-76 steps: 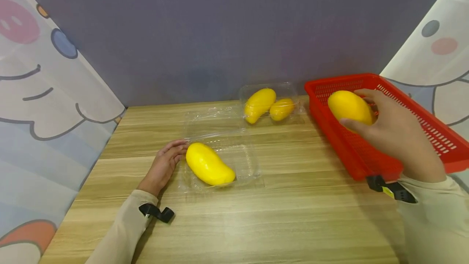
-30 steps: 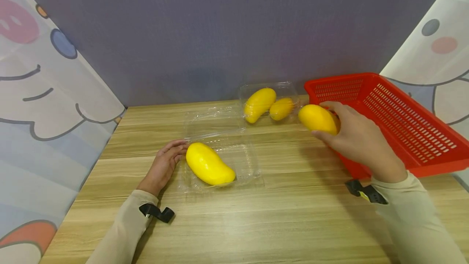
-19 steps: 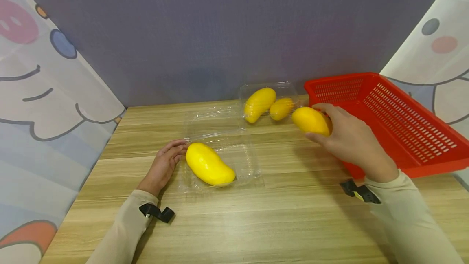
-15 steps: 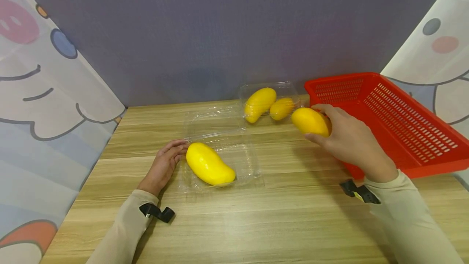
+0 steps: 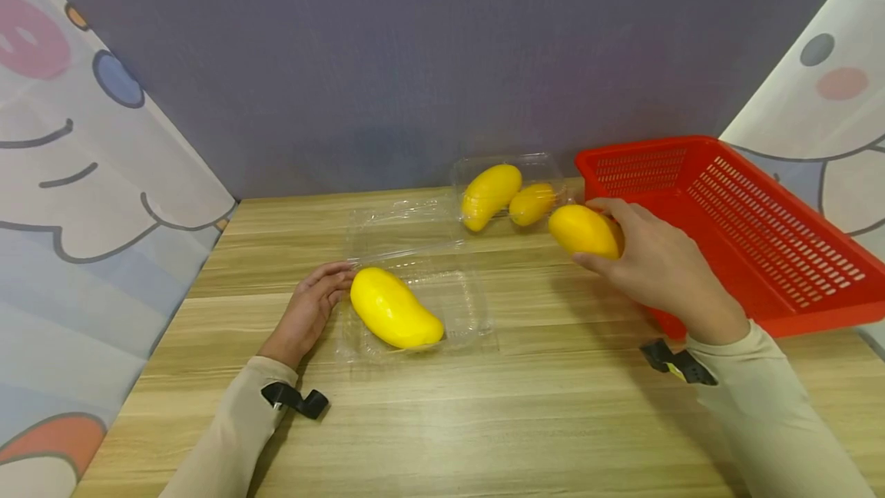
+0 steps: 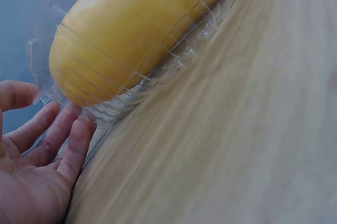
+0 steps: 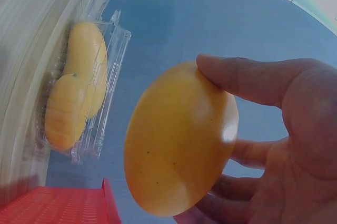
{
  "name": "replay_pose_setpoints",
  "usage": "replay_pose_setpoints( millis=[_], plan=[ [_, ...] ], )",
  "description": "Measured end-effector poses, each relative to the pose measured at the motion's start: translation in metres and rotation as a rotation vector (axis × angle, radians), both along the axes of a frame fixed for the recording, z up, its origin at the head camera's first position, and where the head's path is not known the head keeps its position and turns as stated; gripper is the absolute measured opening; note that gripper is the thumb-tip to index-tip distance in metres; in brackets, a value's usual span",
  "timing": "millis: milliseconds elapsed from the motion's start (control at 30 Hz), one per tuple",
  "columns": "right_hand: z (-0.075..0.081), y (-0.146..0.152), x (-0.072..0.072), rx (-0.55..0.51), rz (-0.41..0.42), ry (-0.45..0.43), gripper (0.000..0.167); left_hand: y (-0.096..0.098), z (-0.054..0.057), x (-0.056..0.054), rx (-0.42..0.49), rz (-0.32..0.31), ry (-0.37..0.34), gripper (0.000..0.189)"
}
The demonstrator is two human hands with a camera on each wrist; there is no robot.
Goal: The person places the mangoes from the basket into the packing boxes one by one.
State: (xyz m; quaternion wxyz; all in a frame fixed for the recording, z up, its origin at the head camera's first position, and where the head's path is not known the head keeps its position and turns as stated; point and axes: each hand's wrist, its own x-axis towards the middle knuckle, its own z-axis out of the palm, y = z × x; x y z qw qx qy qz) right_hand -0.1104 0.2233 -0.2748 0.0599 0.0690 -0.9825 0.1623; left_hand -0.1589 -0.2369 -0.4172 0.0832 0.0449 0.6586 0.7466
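Observation:
My right hand (image 5: 657, 260) grips a yellow mango (image 5: 584, 230) between thumb and fingers, above the table just left of the red basket. The right wrist view shows small dark specks on this mango (image 7: 176, 145). My left hand (image 5: 314, 310) rests at the left side of an open clear plastic clamshell box (image 5: 459, 302), its fingertips touching the box's edge. One larger, curved yellow mango (image 5: 394, 310) lies in the box. In the left wrist view the fingers (image 6: 76, 145) are loosely bent against the ribbed plastic wall, below that mango (image 6: 131, 34).
Behind, against the grey panel, a clear box (image 5: 542, 164) holds a large mango (image 5: 491, 194) and a small one (image 5: 531, 204). The opened lid (image 5: 404, 230) of the front box reaches toward it. A red slotted basket (image 5: 781, 183) stands at the right on the wooden table (image 5: 442, 429).
My right hand has brought the mango leftward out of the red basket, over its left rim. Over the last half second it is almost still. My left hand has stayed in place.

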Motion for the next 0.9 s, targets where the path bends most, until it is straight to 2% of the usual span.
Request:
replay_pose_setpoints(
  millis=[900],
  plan=[
    [-0.0064,-0.0036,-0.0042,0.026,0.021,-0.026,0.077,0.0003,0.0012,-0.0004,-0.013,0.006,-0.002,0.029]
  ],
)
